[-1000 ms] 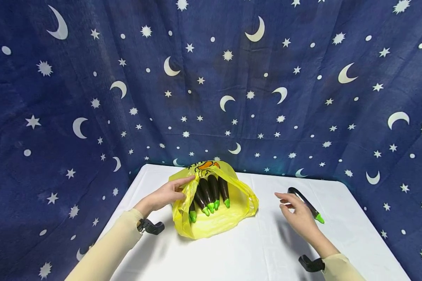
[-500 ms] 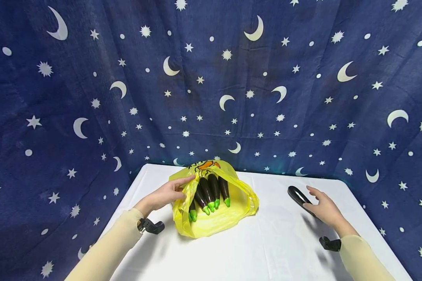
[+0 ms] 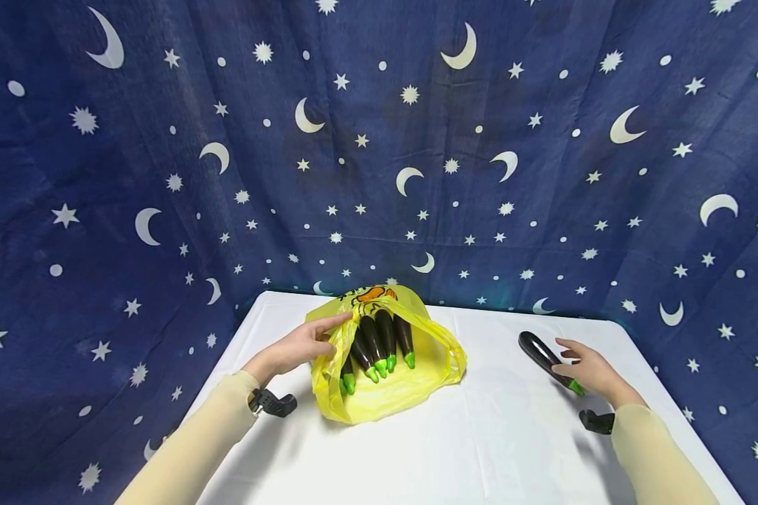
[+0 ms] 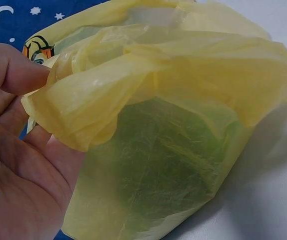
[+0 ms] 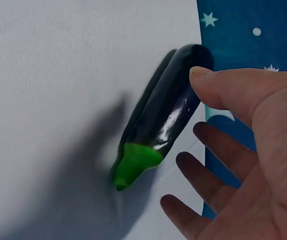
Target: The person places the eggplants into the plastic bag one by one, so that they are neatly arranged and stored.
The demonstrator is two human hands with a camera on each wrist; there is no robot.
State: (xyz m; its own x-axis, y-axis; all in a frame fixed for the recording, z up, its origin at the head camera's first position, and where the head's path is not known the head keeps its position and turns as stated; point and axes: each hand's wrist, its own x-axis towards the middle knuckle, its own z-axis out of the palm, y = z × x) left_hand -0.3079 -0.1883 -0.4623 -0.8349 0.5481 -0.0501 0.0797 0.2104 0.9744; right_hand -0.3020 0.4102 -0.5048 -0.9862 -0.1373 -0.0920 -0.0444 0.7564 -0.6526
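Note:
A yellow plastic bag (image 3: 391, 405) lies on its side with its mouth towards me. Inside it are several dark eggplants (image 3: 373, 340) with green stem ends. My left hand (image 3: 290, 351) pinches the left edge of the bag's mouth; the left wrist view shows the thumb pressing the film (image 4: 88, 100) against the fingers, which the plastic partly hides. On the right lies a single eggplant (image 3: 533, 348), its green end nearer to me. My right hand (image 3: 590, 370) hovers over this eggplant's near part with thumb and fingers spread. In the right wrist view the eggplant (image 5: 163, 112) rests on the cloth.
A white cloth covers the table (image 3: 474, 435). Behind it and at both sides hangs a dark blue curtain (image 3: 379, 161) printed with moons and stars. Each wrist wears a black strap mount (image 3: 596, 422).
The right hand has moved right, from beside the lone eggplant to above its near part. It then shifts slightly, uncovering the green end. The left hand and bag stay put.

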